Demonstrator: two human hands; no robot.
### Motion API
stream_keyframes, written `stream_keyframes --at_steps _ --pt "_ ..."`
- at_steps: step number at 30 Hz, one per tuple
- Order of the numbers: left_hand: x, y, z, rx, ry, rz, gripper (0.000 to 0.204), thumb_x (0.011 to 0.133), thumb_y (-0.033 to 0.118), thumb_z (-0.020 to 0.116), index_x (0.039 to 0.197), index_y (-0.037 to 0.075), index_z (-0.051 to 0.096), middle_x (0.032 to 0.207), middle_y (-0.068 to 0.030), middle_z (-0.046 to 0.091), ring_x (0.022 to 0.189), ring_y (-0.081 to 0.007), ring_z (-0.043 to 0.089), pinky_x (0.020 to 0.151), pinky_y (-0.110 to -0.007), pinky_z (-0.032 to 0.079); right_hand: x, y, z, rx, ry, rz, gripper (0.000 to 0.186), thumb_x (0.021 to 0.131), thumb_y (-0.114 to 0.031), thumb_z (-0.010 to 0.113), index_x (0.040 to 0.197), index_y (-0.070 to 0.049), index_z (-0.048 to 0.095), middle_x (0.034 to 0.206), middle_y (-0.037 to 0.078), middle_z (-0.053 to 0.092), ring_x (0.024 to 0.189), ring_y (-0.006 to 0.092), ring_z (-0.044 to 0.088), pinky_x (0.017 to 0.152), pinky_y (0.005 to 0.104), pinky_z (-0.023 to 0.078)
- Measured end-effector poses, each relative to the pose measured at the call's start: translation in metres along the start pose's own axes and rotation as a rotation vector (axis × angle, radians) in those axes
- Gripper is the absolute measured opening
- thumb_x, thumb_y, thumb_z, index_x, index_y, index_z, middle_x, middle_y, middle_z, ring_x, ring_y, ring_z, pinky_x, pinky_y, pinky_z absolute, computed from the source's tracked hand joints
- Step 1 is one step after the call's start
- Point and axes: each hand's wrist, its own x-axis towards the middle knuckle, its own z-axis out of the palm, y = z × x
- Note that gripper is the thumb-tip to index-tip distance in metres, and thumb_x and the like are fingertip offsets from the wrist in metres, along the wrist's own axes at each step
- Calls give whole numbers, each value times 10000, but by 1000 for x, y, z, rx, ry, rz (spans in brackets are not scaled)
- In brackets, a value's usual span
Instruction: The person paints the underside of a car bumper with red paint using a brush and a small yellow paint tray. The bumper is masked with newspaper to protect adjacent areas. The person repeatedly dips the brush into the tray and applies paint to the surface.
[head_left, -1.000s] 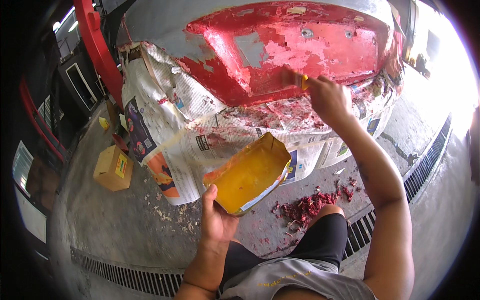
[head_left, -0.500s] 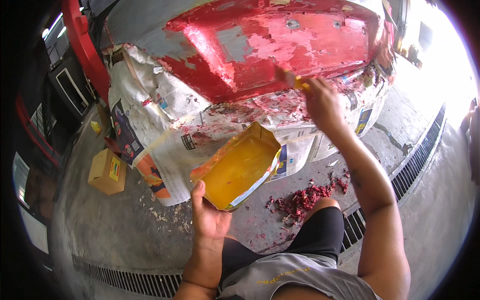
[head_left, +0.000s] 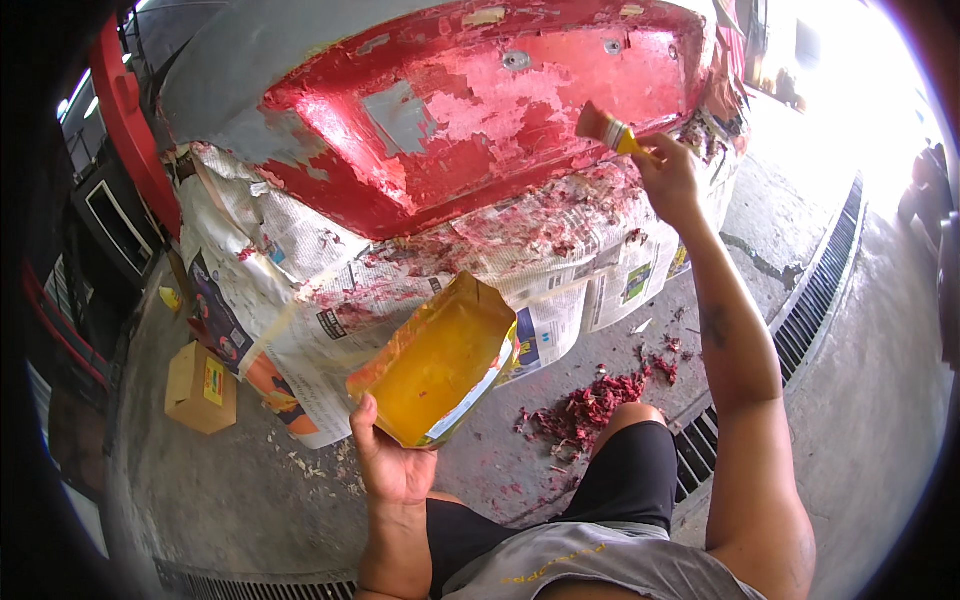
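Left hand [head_left: 395, 462]: grasping, thumb along near edge, one yellow-lined, rectangular, cut-away container [head_left: 480, 300] of amber liquid [head_left: 435, 370]. Right hand [head_left: 670, 182]: fingers closed round one flat, brown-bristled, yellow-handled paintbrush [head_left: 614, 133].

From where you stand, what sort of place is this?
Probably a vehicle body shop: newspaper hangs below a patchy red-and-grey body panel, red scraps lie heaped on the grey floor, and a drain grate crosses it.

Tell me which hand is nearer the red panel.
Right. The right hand, holding a brush, is near the lower edge of the red panel; the left hand, holding an open container, is lower, farther off.
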Motion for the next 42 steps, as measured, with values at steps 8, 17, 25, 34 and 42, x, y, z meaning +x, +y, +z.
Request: stream_keyframes --at_steps 8,17,25,34,42 --pt "23 -3 14 102 15 -70 654 994 398 605 1538 68 454 1483 -110 592 1357 -292 586 1103 -531 517 -4 -23 -28 23 -87 74 237 987 -188 699 1131 -2 721 825 117 700 751 197 654 712 367 511" --pt "51 39 95 138 13 -259 646 926 278 708 1481 35 485 1417 -101 611 1318 -258 598 1130 -443 485 -42 -158 -124 215 -299 462 272 919 -108 782 1135 38 706 872 30 696 796 75 612 706 251 490" --pt "20 99 153 87 98 -503 708 873 324 803 1481 93 522 1423 -63 627 1329 -232 600 1123 -436 491 -23 -337 -201 -115 -520 355 275 926 -120 774 1187 -38 753 1024 181 756 896 330 752 779 366 572" --pt "-18 143 193 109 48 -585 720 893 299 794 1506 88 482 1443 -71 606 1318 -249 611 1093 -440 533 -40 -436 -239 -143 -685 241 256 923 -157 726 1170 -101 692 980 127 723 867 378 726 741 469 578" --pt "-28 133 193 123 1 -524 689 878 337 801 1469 152 499 1419 -56 581 1328 -242 580 1078 -462 533 -25 -434 -242 -340 -744 82 212 922 -153 726 1132 -121 729 934 108 691 866 350 709 745 446 560"
